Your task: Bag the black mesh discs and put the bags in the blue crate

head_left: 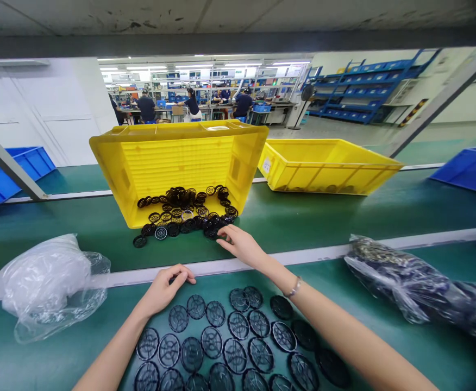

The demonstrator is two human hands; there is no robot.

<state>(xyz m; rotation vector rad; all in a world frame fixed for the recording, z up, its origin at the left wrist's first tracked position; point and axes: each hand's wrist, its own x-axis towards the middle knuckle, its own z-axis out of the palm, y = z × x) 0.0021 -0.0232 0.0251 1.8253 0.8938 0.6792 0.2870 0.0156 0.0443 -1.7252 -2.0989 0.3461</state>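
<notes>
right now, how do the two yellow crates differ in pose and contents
Pose: the left yellow crate lies tipped with its mouth facing the camera, while the right yellow crate stands with its opening up.
Contents: black spoked discs spill from the left yellow crate; only faint dark shapes show through the right yellow crate's wall.
Both rest on the green belt.

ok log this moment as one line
right hand: at black discs, mouth of tipped yellow bin | left hand: at white rail | grips: unclear | green surface: more discs laid out

Bare forearms (336, 323), right-wrist bracelet (295, 287), seemingly silvery
</notes>
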